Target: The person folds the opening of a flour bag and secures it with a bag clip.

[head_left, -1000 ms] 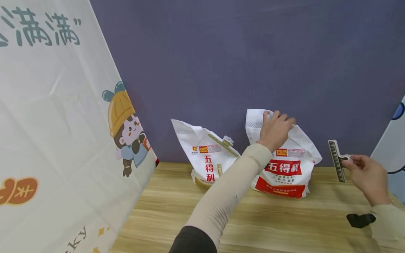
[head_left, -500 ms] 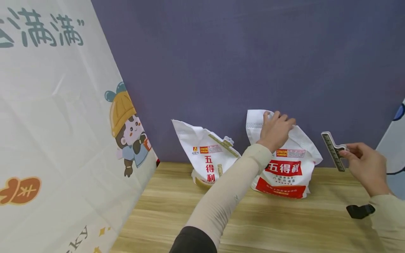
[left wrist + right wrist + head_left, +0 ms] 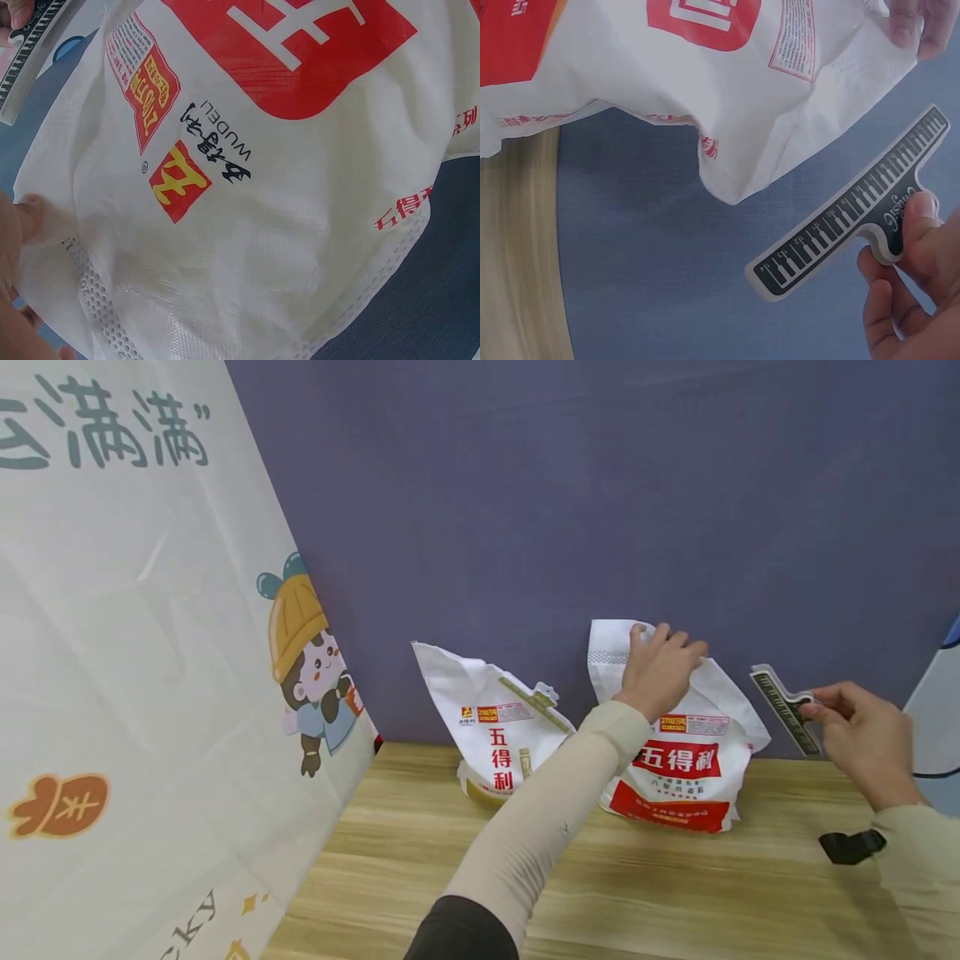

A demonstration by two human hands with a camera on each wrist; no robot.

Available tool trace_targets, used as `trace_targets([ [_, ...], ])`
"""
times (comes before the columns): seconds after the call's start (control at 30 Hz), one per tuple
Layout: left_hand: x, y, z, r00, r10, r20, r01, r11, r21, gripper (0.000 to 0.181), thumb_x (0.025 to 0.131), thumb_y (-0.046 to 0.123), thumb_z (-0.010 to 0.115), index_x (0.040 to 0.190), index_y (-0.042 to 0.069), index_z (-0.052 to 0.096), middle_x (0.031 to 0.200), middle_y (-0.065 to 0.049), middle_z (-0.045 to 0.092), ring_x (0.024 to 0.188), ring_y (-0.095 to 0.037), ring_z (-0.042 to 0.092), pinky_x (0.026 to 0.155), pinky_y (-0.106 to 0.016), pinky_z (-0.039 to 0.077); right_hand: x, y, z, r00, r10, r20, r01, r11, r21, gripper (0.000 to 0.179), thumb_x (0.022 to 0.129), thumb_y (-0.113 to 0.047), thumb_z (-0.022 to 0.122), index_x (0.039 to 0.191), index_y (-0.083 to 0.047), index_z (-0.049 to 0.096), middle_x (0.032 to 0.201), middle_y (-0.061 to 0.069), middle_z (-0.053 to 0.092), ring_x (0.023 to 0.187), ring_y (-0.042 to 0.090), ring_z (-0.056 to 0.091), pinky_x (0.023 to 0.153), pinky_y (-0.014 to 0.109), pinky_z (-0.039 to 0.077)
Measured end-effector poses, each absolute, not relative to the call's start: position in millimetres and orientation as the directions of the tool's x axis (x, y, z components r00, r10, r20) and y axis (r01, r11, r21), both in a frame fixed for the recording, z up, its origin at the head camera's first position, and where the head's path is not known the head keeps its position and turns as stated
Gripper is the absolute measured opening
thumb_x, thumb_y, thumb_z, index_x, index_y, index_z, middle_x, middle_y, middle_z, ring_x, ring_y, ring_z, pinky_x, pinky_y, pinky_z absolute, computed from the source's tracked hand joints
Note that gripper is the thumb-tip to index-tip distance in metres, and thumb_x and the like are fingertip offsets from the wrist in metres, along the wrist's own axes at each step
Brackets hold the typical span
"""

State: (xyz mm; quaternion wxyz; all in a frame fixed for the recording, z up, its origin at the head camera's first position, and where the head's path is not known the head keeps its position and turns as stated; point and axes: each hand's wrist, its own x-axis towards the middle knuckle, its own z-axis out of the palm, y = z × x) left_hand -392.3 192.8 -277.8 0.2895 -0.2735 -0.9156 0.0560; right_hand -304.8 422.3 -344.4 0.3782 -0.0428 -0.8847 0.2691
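Observation:
My left hand point(image 3: 662, 670) grips the folded top of a white flour bag point(image 3: 678, 793) with red panels, which stands on the table against the dark backdrop. In the left wrist view its fingers point(image 3: 28, 214) lie at the bag's edge. My right hand point(image 3: 868, 739) pinches the handle of a long clip point(image 3: 847, 217) printed with piano keys. This clip is held in the air to the right of the bag, slanting, apart from it. A second white flour bag point(image 3: 480, 727) leans at the left, its top corner folded down under a gold clip point(image 3: 536, 702).
The wood-grain table point(image 3: 405, 852) runs up to the blue-grey backdrop point(image 3: 525, 510). A white printed sheet point(image 3: 150, 652) hangs along the left side. A black strap-like piece point(image 3: 851, 847) shows by the right sleeve.
My right hand has moved left and upward with the piano-key clip, which now slants more and is nearer the bag. The left hand keeps its grip on the bag's top.

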Motion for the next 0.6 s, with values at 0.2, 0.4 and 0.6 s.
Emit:
trace_targets([
  [0.2,-393,194,-278,-0.686,0.532,0.497,0.467,0.845,-0.26,0.035,0.108,0.042,0.045,0.141,0.051,0.052,0.144,0.024,0.056,0.135,-0.004,0.043,0.122,-0.044,0.021,-312,421,-337,-0.704,0.271,0.656,-0.152,0.845,-0.512,0.016,0.098,-0.013,0.068,0.104,0.002,0.069,0.065,-0.046,0.039,0.056,-0.013,0.036,0.05,0.021,0.032],
  [0.4,-394,195,-279,-0.685,0.531,0.499,0.464,0.846,-0.263,0.035,0.109,0.041,0.044,0.141,0.051,0.053,0.144,0.024,0.056,0.135,-0.004,0.043,0.122,-0.043,0.021,-315,417,-332,-0.719,0.28,0.636,-0.143,0.836,-0.53,0.014,0.1,-0.014,0.066,0.104,0.0,0.069,0.064,-0.047,0.041,0.057,-0.011,0.039,0.047,0.021,0.033],
  [0.6,-396,195,-281,-0.681,0.531,0.504,0.462,0.846,-0.267,0.034,0.109,0.042,0.043,0.141,0.05,0.053,0.143,0.024,0.057,0.134,-0.004,0.044,0.122,-0.044,0.021,-319,415,-331,-0.721,0.276,0.636,-0.158,0.828,-0.539,0.014,0.1,-0.012,0.065,0.105,0.0,0.07,0.067,-0.052,0.033,0.06,-0.014,0.037,0.05,0.019,0.033],
])
